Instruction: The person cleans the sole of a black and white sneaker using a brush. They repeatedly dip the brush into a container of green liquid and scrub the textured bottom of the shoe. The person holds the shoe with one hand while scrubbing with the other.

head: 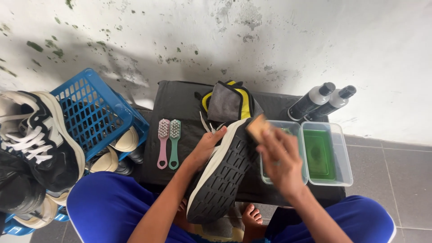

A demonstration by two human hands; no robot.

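A black sneaker (222, 171) with a white midsole lies sole-up across the dark mat (180, 99). My left hand (207, 146) grips its left edge near the toe. My right hand (279, 159) holds a wooden-backed brush (257, 126) against the toe end of the sole; the hand is blurred. A grey and yellow cloth (229, 101) lies just behind the shoe.
A pink brush (162, 141) and a green brush (174, 141) lie left of the shoe. Two clear tubs (326, 155) with green liquid sit at right, two dark bottles (321, 101) behind them. A blue crate (96, 110) and piled sneakers (36, 144) stand at left.
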